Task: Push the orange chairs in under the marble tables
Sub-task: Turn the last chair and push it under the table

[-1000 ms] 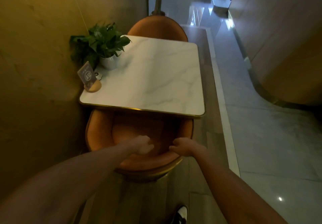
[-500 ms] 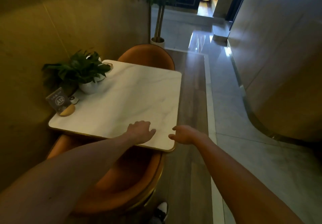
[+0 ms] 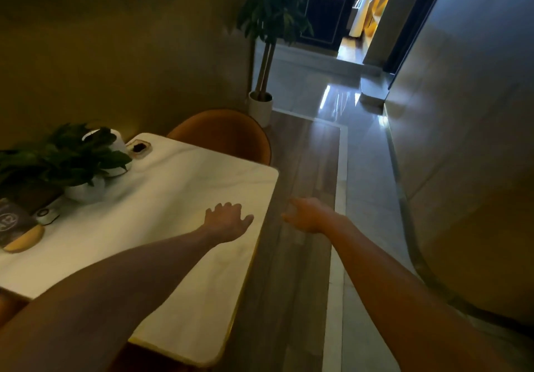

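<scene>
A white marble table [image 3: 185, 198] with a gold rim fills the lower left. At its far end stands an orange chair [image 3: 222, 133], its rounded back showing above the tabletop and close against the table. The near orange chair is almost hidden below the table; only a dark sliver shows at the bottom left edge [image 3: 7, 308]. My left hand [image 3: 226, 220] hovers over the table's right side, fingers spread, holding nothing. Out past the table's right edge, my right hand [image 3: 306, 215] hangs above the wooden floor, loosely open and empty.
A small potted plant [image 3: 66, 160], a number sign on a wooden base [image 3: 17, 227] and small white items sit on the table's left side by the wall. A tall potted tree [image 3: 265, 53] stands behind the far chair. A wood-and-tile aisle runs along the curved wall [image 3: 462, 169] on the right.
Both hands have left the near chair's back and risen to table height. The view has lifted and moved forward, so the near chair has dropped out of sight and the far chair and aisle show.
</scene>
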